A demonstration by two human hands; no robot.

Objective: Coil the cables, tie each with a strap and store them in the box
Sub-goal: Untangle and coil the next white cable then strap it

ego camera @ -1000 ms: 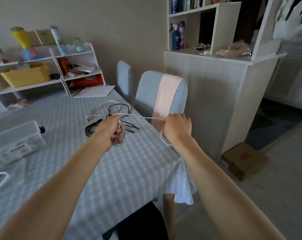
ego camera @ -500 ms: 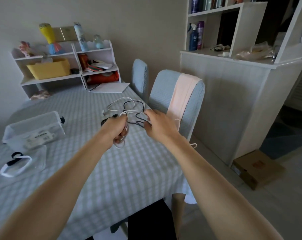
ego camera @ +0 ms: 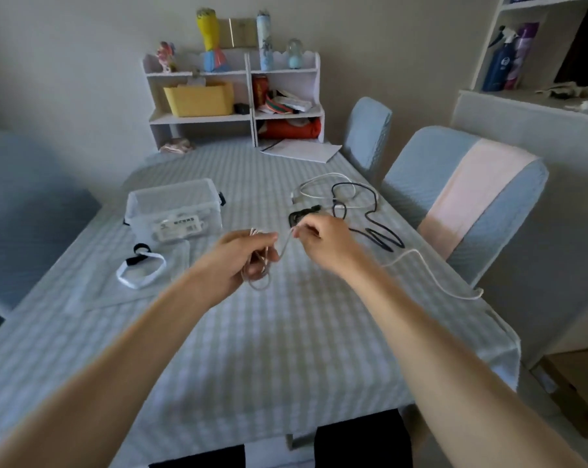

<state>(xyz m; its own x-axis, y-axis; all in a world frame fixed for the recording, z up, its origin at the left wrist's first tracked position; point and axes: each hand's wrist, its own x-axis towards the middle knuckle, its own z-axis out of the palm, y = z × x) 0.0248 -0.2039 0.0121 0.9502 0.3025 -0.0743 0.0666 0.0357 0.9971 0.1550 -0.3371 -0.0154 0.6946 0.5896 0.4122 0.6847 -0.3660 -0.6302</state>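
While the white cable (ego camera: 431, 270) trails loose across the right side of the checked tablecloth (ego camera: 285, 349) toward the table's right edge, its near part is gathered into small loops (ego camera: 257, 268) held above the middle of the table. The left hand (ego camera: 238, 261) has its fingers curled around those loops, which hang below the palm. Just to the right, the right hand (ego camera: 323, 243) pinches a short stretch of the same cable between thumb and fingertips, the strand running taut between the two hands. Farther off and to the right lie a black cable (ego camera: 373, 228) and another white cable (ego camera: 323, 189), tangled loosely together. Left of the hands, a coiled white cable bound with a black strap (ego camera: 140, 270) rests on the cloth, and beyond it stands a clear plastic box (ego camera: 174, 211). Blue chairs (ego camera: 454, 184) line the right side.
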